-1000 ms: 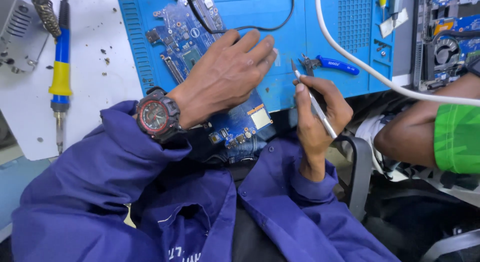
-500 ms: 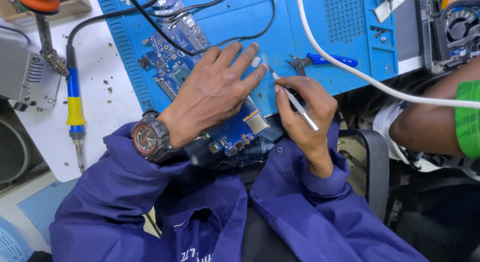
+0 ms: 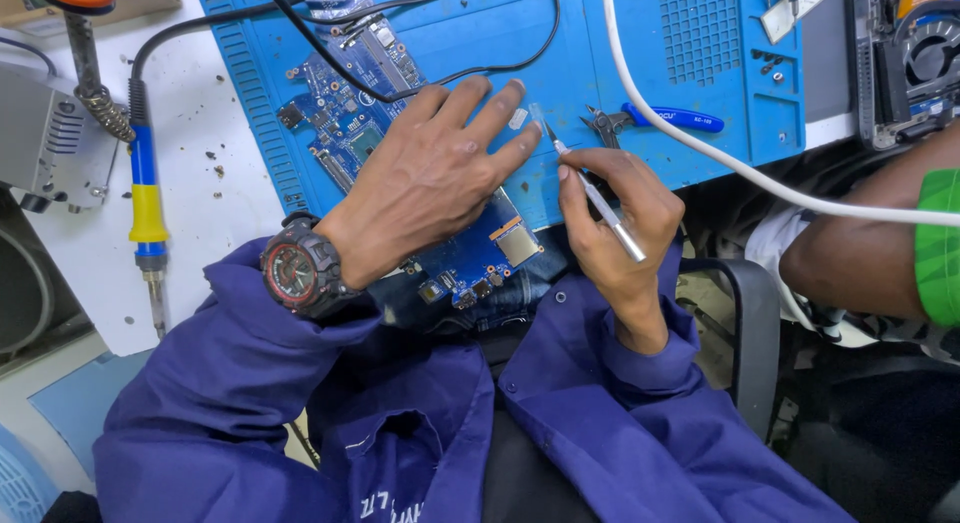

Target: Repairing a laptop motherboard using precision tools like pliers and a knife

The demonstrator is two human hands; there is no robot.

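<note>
**Fine blade work at the edge of a circuit board**

Head view. The person sits at a bench covered by a blue work mat point(image 3: 640, 73). The left hand point(image 3: 430, 178) lies flat on a blue circuit board point(image 3: 350, 113), with the fingers spread and pressing down, so the board stays firm on the mat. The near end of the board sticks out over the edge of the mat, toward the lap. On the left wrist there is a black and red watch point(image 3: 298, 273).

The right hand point(image 3: 615, 218) holds a thin silver craft knife point(image 3: 600, 205) like a pen. The thumb and the first fingers are closed tight on its shaft. The tip points up and to the left, and it touches the mat just beside the left fingertips, near a small pale piece point(image 3: 518, 118); I cannot tell what this piece is.

Blue-handled cutters point(image 3: 660, 118) lie on the mat just beyond the knife. A white cable point(image 3: 700, 143) crosses above them. A soldering iron point(image 3: 146, 198) with a blue and yellow grip rests on the white bench at the left. At the right edge another person's arm point(image 3: 860, 258) with a green sleeve comes in, well apart from both hands.

I judge the step in hand is cutting or lifting something small with the blade. The next move seems to need a very steady tip, light pressure, and the left hand not moving.
</note>
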